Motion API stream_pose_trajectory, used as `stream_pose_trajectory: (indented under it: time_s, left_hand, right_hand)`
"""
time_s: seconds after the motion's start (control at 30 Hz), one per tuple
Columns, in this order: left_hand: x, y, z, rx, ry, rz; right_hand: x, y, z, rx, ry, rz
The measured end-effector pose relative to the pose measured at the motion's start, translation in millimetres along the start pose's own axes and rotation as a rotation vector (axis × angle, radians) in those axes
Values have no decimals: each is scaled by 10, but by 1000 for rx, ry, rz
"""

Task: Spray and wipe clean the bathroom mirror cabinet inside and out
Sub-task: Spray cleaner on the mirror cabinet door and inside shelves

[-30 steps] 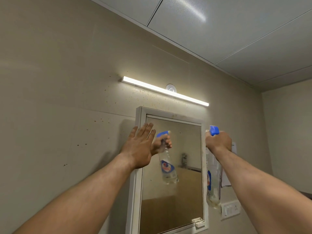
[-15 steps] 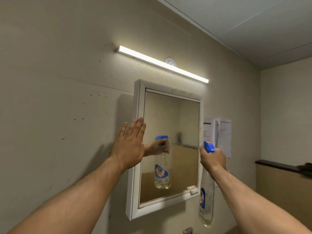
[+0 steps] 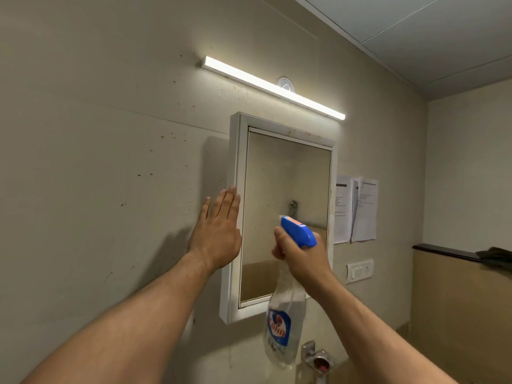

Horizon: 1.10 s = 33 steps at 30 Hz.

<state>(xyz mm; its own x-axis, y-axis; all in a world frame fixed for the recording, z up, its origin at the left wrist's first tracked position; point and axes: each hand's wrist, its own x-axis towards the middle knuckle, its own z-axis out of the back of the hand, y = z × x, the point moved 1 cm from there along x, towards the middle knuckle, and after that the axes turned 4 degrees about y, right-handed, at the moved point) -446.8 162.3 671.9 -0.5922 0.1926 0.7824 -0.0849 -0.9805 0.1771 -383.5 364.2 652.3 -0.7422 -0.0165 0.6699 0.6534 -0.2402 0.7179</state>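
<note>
My right hand grips the neck of the spray bottle, with the blue nozzle pointed at the glass so the mist should land on the mirror rather than the wall. My left hand lies flat, fingers straight, against the left edge of the mirror cabinet, probably to steady it. The cabinet hangs on the wall with its door closed.

A long light bar is glowing on the beige wall, which is showing scattered brown specks. A round white fitting is peeking out just behind the bar. Printed papers are hanging side by side, with a white switch plate sitting below them. A metal tap is poking up at the bottom edge, and a dark ledge is running along the right-hand wall.
</note>
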Motion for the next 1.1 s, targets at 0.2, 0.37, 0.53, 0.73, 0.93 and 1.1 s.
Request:
stream_pose_trajectory:
  time_s: [0.2, 0.37, 0.53, 0.73, 0.93, 1.1]
  left_hand:
    - [-187, -64, -28, -41, 32, -19]
    - [-400, -218, -101, -90, 64, -34]
    - [-564, -353, -197, -105, 111, -35]
    - [-657, -515, -257, -115, 134, -56]
    - [-672, -631, -303, -127, 178, -69]
    - [-629, -731, -350, -120, 158, -77]
  right_hand:
    - [-527, -313, -202, -58, 24, -131]
    - [-848, -679, -131, -94, 72, -304]
    - [-1011, -984, 77, -113, 121, -376]
    - [-1009, -1415, 607, -185, -130, -519]
    - [-807, -1543, 1277, -233, -365, -610]
    - [-763, -1556, 1510, -233, -369, -563]
